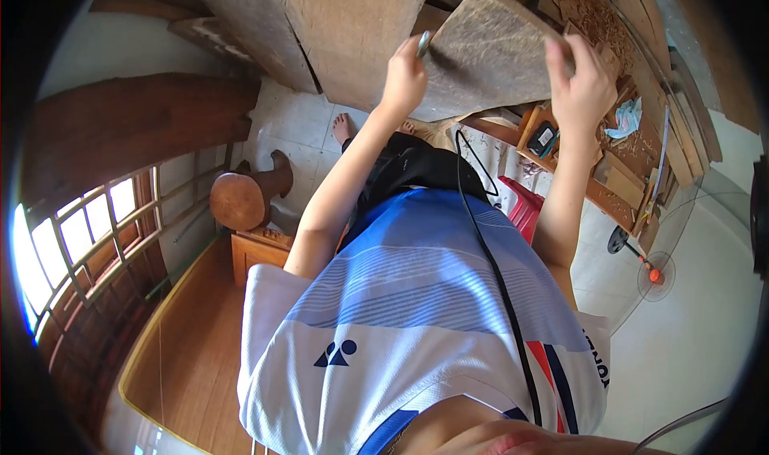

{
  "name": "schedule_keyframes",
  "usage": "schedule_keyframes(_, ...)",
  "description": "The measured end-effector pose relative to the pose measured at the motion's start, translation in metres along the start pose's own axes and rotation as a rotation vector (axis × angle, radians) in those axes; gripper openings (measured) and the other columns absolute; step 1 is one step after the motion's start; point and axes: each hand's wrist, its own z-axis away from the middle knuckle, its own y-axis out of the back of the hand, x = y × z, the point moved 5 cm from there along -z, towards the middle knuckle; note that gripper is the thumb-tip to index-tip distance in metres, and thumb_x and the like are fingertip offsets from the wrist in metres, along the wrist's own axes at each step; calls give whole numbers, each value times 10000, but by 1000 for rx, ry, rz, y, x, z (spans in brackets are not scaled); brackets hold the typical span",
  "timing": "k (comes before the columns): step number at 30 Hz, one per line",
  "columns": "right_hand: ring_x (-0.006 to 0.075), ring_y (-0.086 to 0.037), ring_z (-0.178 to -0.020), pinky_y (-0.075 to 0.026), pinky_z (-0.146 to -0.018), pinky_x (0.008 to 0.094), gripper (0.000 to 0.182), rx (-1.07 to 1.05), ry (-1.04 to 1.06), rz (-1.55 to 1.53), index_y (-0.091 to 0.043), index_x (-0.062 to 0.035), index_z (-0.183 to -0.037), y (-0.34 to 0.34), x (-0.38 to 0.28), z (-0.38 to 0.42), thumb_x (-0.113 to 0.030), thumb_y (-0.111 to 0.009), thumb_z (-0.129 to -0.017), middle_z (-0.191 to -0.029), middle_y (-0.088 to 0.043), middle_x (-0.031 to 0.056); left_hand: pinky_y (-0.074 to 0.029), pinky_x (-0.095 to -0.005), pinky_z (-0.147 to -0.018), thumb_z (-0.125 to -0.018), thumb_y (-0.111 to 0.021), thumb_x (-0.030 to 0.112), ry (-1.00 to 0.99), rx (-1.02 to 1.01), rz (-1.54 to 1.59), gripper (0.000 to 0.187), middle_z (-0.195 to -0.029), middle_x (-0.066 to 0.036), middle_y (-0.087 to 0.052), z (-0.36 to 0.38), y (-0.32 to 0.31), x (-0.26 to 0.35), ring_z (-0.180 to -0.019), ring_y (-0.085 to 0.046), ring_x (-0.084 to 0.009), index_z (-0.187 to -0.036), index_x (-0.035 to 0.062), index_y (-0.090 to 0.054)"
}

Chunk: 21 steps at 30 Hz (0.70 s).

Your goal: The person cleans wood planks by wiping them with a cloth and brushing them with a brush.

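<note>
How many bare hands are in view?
2: the left hand by the left edge of the weathered brown wooden board, the right hand by its right corner. No others show.

We cannot identify the small pale item (424, 43) in the left hand (405, 78); too little of it shows. The right hand (585, 90) is slightly blurred, and we cannot tell whether its fingers touch the board (497, 46). We note a red object (522, 208) partly hidden behind the right arm and shirt, its kind unclear. Glare washes out everything beyond the window (64, 223). We record a dark object (760, 215), mostly lost at the right edge, as unidentified.
</note>
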Motion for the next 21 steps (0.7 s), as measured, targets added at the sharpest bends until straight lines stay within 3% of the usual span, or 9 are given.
schedule_keyframes(3, 253, -666, -661, -483, -596, 363, 359, -7, 47, 43, -686, -102, -859, 11, -13, 17, -452, -764, -886, -753, -684, 42, -518, -406, -939, -866, -455, -75, 132, -216, 3, 436, -1063, -302, -685, 0, 25, 3, -1065, -686, -417, -1248, -30, -659)
schedule_keyframes(4, 242, -666, -664, -483, -601, 357, 373, -7, 46, 49, -682, -97, -860, 16, -18, 22, -458, -779, -868, -756, -681, 38, -523, -382, -927, -898, -488, -54, 163, -306, -4, 401, -1043, -276, -708, -4, 34, 14, -1023, -710, -341, -1263, -26, -652)
schedule_keyframes(6, 224, -661, -661, -478, -605, 348, 395, -21, 40, 53, -677, -92, -857, 25, -30, 29, -469, -792, -848, -749, -669, 31, -484, -289, -840, -985, -521, -21, 62, -389, 100, 325, -956, -125, -712, -17, 53, 59, -901, -614, -143, -1285, -15, -647)
schedule_keyframes(9, 200, -623, -626, -452, -582, 337, 414, -48, 37, 43, -677, -99, -847, 33, -39, 39, -496, -794, -829, -701, -618, 12, -457, -315, -1066, -926, -448, -115, -78, -608, 324, 409, -1225, -158, -729, -39, 75, 136, -1195, -660, -234, -1258, -33, -673)
schedule_keyframes(10, 199, -614, -620, -444, -577, 338, 417, -49, 29, 44, -677, -102, -847, 35, -43, 43, -502, -795, -826, -697, -612, 9, -421, -311, -1117, -915, -428, -145, -93, -703, 389, 439, -1281, -138, -710, -40, 82, 148, -1258, -617, -203, -1257, -33, -681)
schedule_keyframes(12, 198, -596, -610, -429, -566, 341, 424, -60, 9, 42, -679, -107, -847, 38, -48, 51, -514, -796, -820, -688, -599, 4, -440, -322, -1105, -912, -445, -125, -76, -802, 376, 440, -1289, -150, -703, -39, 82, 138, -1239, -628, -217, -1283, -38, -666)
schedule_keyframes(18, 194, -585, -613, -411, -558, 340, 427, -39, 0, 25, -677, -108, -874, 42, -50, 56, -500, -821, -781, -693, -594, 7, -478, -343, -1077, -901, -462, -89, 163, -1056, -62, 465, -1289, -159, -701, -37, 42, 56, -1218, -648, -285, -1331, -43, -635)
schedule_keyframes(19, 194, -586, -613, -411, -559, 340, 428, -38, -2, 16, -677, -107, -873, 43, -49, 57, -499, -822, -779, -693, -594, 9, -490, -350, -1068, -903, -472, -86, 9, -1145, 29, 450, -1283, -152, -709, -49, 36, 58, -1206, -656, -277, -1303, -29, -669)
schedule_keyframes(21, 176, -592, -619, -416, -561, 338, 435, -66, -19, 16, -682, -113, -875, 44, -51, 58, -519, -813, -795, -703, -610, 1, -497, -356, -1069, -900, -483, -92, -28, -1310, 242, 444, -1277, -149, -715, -66, 36, 115, -1203, -659, -268, -1284, -17, -693)
